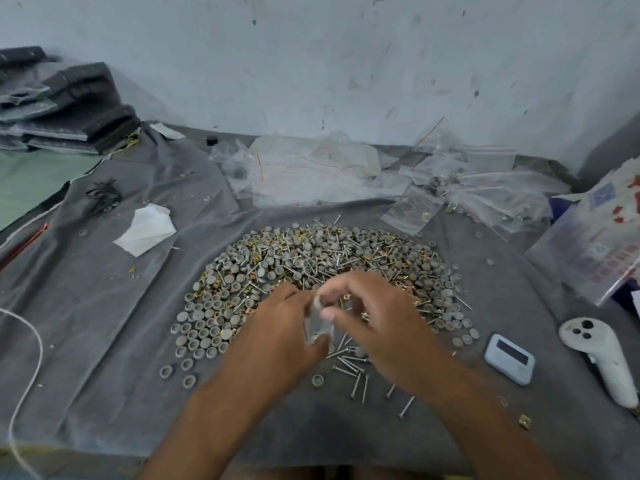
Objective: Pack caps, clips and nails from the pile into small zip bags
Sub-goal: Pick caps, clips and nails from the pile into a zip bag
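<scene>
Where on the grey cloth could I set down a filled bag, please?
Bare cloth lies left of the pile, below the white tissue. Crowded: zip bags behind, timer and controller right.

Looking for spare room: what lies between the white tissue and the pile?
Head view: only bare grey cloth between tissue and pile.

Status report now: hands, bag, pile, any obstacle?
Left hand and right hand both pinch a small zip bag, blurred. Pile large, right behind. Loose nails beneath hands. Nothing blocking.
</scene>
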